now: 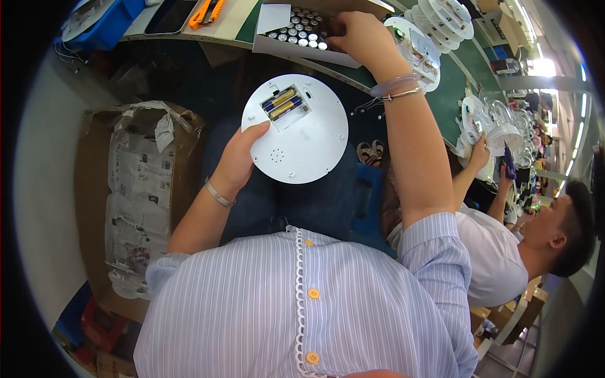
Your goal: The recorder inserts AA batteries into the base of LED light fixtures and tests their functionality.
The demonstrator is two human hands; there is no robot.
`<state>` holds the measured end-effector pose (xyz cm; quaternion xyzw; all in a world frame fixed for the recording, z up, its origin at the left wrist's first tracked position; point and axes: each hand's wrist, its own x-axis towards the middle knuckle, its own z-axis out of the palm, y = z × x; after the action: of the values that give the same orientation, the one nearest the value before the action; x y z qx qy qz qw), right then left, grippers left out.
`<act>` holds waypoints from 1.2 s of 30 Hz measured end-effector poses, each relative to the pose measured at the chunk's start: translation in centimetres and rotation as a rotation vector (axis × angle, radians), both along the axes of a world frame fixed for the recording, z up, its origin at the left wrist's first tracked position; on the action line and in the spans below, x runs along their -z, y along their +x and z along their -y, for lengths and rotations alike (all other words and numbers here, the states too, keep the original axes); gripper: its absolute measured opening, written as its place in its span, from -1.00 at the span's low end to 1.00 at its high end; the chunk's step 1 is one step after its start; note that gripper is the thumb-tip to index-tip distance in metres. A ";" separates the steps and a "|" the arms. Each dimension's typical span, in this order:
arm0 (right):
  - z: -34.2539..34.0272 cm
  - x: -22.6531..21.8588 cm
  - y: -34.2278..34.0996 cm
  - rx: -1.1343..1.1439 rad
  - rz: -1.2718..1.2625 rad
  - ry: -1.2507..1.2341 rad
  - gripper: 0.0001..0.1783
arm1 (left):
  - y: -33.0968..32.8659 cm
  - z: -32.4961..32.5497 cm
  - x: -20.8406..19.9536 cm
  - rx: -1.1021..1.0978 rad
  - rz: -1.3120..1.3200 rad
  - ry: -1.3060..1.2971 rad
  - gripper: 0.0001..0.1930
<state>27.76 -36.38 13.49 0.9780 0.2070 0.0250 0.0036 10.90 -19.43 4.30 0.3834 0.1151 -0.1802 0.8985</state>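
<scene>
A round white plastic housing (309, 148) is held by its left edge in my left hand (236, 154), the thumb lying on its face. In its open compartment, gold-and-dark batteries (285, 106) lie side by side. Small holes form a cluster lower on the housing. My right hand (365, 38) reaches into a white cardboard box (305, 51) at the bench edge, its fingers bent down at the right end. Batteries (304, 31) stand upright there in rows, their silver ends up. Whatever my right fingertips grip is hidden.
Right of the box lie an opened round assembly (416, 50) and a stack of white discs (444, 22). An orange cutter (207, 12) and a dark flat device (170, 16) rest at the far left. A lined carton (142, 201) stands left; a co-worker (498, 252) works at right.
</scene>
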 end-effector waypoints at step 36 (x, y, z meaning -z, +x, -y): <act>1.3 0.6 -17.2 -0.352 0.085 0.652 -0.75 | -1.9 2.1 -2.7 0.194 0.208 0.104 -0.57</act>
<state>10.55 -37.72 12.93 0.8752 0.3529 0.1304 -0.3040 9.04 -21.56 6.99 0.4555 -0.0071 -0.2190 0.8629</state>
